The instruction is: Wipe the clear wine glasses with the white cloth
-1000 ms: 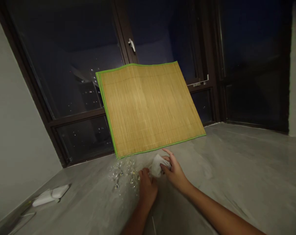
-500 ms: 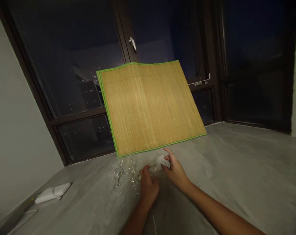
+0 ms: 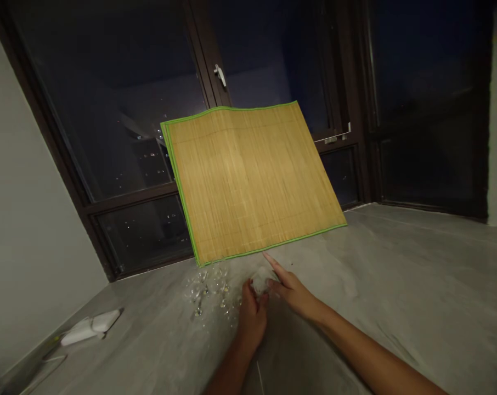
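Observation:
A small crumpled white cloth (image 3: 261, 280), blurred and partly translucent, is between my two hands. My left hand (image 3: 252, 314) closes its fingers and thumb on the near left side of it. On the other side, my right hand (image 3: 294, 292) grips it low down, with the index finger stretched out toward the mat's lower edge. Whether something else is inside the cloth is hidden. Just left of my left hand, several clear, shiny glass-like pieces (image 3: 206, 291) lie in a loose cluster on the grey surface (image 3: 355, 307).
A bamboo mat (image 3: 257, 181) with green edging leans against the dark window (image 3: 108, 109) behind the hands. At the left lies a white device (image 3: 92, 326) with a cable (image 3: 46, 368). A pale wall (image 3: 34, 181) bounds the left side.
The white cloth has shifted left and closer to my left hand, and the hands have come together around it. My right index finger has straightened and points further left.

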Available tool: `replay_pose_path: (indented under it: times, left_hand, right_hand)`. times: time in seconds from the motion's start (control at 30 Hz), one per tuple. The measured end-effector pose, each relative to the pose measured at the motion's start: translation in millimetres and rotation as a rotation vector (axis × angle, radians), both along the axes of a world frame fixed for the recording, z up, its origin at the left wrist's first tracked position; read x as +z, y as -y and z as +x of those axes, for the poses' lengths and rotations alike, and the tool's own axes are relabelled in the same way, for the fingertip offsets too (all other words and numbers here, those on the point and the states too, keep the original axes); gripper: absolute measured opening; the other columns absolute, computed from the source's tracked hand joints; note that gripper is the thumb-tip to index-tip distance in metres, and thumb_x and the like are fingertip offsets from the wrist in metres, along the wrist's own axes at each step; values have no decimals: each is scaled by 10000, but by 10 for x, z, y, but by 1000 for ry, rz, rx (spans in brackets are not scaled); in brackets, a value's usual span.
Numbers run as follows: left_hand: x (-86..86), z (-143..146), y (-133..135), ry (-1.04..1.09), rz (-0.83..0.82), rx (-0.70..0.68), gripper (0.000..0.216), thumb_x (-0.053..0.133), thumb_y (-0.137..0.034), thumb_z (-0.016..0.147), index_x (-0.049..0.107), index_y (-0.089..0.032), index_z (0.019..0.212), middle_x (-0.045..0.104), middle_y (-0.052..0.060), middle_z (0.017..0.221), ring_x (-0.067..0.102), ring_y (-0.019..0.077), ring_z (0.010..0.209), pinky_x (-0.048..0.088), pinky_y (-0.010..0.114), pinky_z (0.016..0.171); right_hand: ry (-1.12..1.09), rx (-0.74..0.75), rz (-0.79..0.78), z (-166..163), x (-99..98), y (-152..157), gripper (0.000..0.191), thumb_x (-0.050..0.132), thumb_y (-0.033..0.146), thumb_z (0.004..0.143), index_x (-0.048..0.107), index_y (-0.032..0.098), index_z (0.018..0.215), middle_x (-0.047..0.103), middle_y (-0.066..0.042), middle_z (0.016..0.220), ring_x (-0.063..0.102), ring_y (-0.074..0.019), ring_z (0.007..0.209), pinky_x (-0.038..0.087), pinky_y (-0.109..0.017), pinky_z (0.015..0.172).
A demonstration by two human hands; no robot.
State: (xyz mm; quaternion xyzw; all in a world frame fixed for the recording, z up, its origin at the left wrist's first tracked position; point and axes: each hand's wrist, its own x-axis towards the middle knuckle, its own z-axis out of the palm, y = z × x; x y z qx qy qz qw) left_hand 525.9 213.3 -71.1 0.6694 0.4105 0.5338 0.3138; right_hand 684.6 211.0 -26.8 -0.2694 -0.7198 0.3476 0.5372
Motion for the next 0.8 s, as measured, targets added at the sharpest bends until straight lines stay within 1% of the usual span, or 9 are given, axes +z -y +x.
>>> replay_pose_path:
  times: [0.07,0.13,0.23,0.33,0.47,0.57,0.67,0.73,0.8]
  left_hand:
    - [-35,-27,-17,-54,13,40,520,513,-374,894,382,-148,1344,549,164,1301,536,249,1172,376,383,1016]
    - [-64,-53,-25,-99,34,69,530,524,-364,887,386,-140,1346,538,170,1313,534,254,1171,376,389,1015]
    - [-69,-80,-3,-142,57,65,520,532,-340,880,405,-145,1345,540,163,1320,537,251,1168,375,387,1017]
    - [-42,-83,41,-176,46,46,522,547,-311,865,423,-150,1346,564,159,1307,570,248,1119,387,390,1006]
    - [20,-48,86,-197,47,57,537,560,-310,850,433,-143,1344,589,157,1280,579,253,1104,394,398,995]
    - [96,-15,100,-143,21,44,485,574,-328,841,485,-165,1289,653,120,1149,605,240,1031,436,364,921]
    - [171,8,92,-71,-20,37,422,592,-362,830,531,-186,1209,681,76,1013,623,213,889,461,327,819]
    - [197,21,76,-26,-14,33,394,594,-374,829,541,-191,1174,674,63,1005,615,197,866,461,311,800]
    - [195,35,59,31,-11,13,378,597,-382,829,545,-195,1154,663,57,1018,607,186,883,458,299,807]
  right_hand:
    - [29,17,-8,27,9,0,680,501,249,881,263,259,1519,525,-43,1422,452,-223,1323,285,-420,1129]
    - [47,38,-37,52,13,-5,704,507,205,839,294,265,1508,502,-36,1447,417,-228,1355,255,-439,1146]
    - [47,74,-91,80,18,-12,730,493,158,792,326,267,1495,506,-24,1445,436,-234,1340,250,-465,1145]
    - [29,100,-121,90,25,-9,720,501,157,778,366,259,1478,502,-22,1446,428,-239,1340,243,-471,1143]
    - [-44,89,-124,80,44,9,677,570,187,769,446,264,1431,527,-52,1403,480,-242,1274,309,-440,1101]
    - [-115,88,-162,67,57,14,686,610,229,784,418,252,1442,608,-72,1255,583,-206,1081,402,-398,1009]
    - [-202,125,-209,44,58,7,747,664,294,782,361,232,1463,666,-49,1034,613,-169,881,468,-339,871]
    - [-261,133,-231,20,51,1,784,701,338,770,344,230,1460,667,-29,933,608,-159,811,476,-303,781]
    - [-301,119,-240,-3,42,-7,813,721,378,765,324,226,1458,659,-15,864,600,-155,759,467,-283,715]
